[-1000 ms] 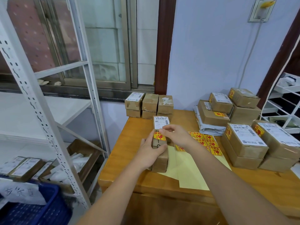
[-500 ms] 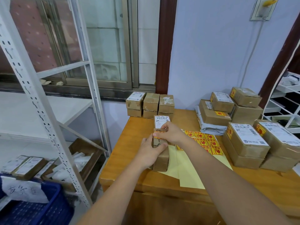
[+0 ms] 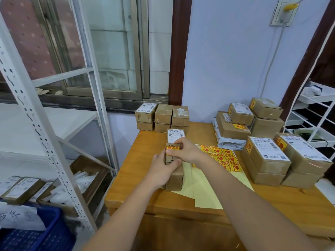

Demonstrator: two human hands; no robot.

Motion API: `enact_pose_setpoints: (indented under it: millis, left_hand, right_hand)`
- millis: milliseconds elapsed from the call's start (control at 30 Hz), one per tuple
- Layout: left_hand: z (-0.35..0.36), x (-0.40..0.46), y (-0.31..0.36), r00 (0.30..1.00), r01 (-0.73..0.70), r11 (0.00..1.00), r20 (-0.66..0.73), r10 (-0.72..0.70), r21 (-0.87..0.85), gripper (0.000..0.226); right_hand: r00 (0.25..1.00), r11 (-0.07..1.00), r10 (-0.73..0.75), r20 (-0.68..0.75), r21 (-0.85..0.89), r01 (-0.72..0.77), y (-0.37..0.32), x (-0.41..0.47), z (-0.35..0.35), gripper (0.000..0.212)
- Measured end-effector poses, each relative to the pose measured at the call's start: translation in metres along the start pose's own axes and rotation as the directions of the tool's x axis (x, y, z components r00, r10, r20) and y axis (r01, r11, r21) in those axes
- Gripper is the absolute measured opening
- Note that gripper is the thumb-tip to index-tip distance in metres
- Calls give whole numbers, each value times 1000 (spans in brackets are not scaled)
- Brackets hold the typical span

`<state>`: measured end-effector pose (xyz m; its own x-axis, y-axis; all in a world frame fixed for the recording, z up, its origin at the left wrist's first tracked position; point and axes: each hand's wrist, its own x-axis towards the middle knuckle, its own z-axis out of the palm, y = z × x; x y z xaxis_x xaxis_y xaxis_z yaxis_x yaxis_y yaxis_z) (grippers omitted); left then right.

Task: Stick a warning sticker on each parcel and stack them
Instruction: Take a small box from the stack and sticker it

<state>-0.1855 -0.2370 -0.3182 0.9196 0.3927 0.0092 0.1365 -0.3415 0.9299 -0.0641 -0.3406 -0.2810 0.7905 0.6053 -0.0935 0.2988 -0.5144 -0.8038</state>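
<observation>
Parcel (image 3: 175, 175) sits mid-frame, gripped from the left by the left hand (image 3: 162, 169). Right hand (image 3: 186, 151) curls over its top, thumb pressing the warning sticker (image 3: 172, 149).

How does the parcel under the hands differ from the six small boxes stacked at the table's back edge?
The held parcel is long and narrow and lies alone on yellow backing sheets; the back boxes are short and stacked in two layers. The held parcel has a yellow-and-red warning sticker under the right hand, with the left hand steadying it; no sticker shows on the back boxes. Both are taped brown cardboard.
</observation>
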Motion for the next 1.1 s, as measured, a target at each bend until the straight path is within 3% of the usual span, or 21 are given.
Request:
enact_pose_setpoints:
  millis: [133, 367, 500, 667, 900, 1100]
  left_hand:
    - [1, -2, 2, 1000, -22, 1000, 0, 22, 1, 53]
    - [2, -4, 1, 999, -43, 999, -22, 44, 24, 49]
    - [5, -4, 2, 999, -42, 998, -34, 43, 36, 43]
    - [4, -1, 2, 997, -18, 998, -74, 22, 59, 26]
    - [-14, 21, 9, 991, 112, 993, -77, -108, 43, 55]
    - [-9, 21, 5, 996, 54, 998, -76, -51, 39, 60]
  right_hand:
    - [1000, 997, -8, -2, 72, 8, 2, -2, 0, 73]
    - [988, 953, 45, 148, 290, -87, 9, -10, -19, 54]
    - [978, 967, 39, 205, 241, -89, 6, -15, -25, 54]
    - [983, 981, 53, 173, 174, -83, -2, -21, -23, 57]
    - [988, 981, 48, 144, 179, -74, -3, -25, -21, 57]
    - [990, 976, 27, 139, 211, -56, 1, -29, -19, 57]
